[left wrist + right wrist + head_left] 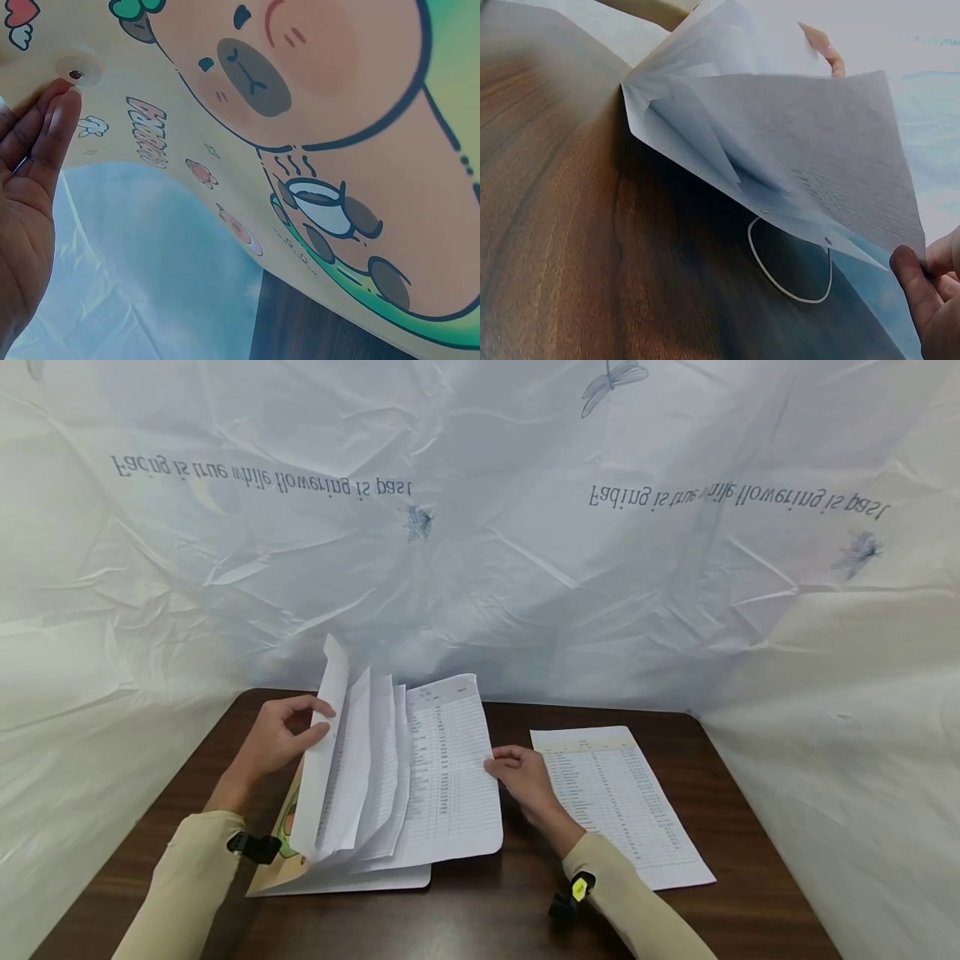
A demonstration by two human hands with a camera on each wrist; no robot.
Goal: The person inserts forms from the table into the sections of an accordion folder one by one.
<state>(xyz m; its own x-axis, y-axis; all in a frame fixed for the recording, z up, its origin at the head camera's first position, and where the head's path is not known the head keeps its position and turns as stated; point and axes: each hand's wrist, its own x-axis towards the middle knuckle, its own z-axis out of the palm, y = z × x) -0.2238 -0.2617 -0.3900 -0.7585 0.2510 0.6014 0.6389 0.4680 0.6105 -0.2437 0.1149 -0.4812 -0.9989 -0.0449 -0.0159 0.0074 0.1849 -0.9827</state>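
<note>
A yellow cartoon folder (287, 837) lies open on the dark wooden table (487, 910). My left hand (277, 743) grips its lifted cover by the edge, thumb on the white inside. In the left wrist view the fingers (45, 142) lie on the cover's cartoon side (300, 112) beside a snap button (75, 69). Several printed sheets (390, 777) fan up out of the folder. My right hand (525, 777) pinches the right edge of the outermost sheet (453, 777); its fingers (919, 289) show under that sheet (817, 150) in the right wrist view.
A separate printed sheet (622, 802) lies flat on the table to the right of my right hand. A thin white loop (795, 301) sits on the wood under the fanned sheets. Crinkled white plastic sheeting (480, 543) walls in the table at the back and both sides.
</note>
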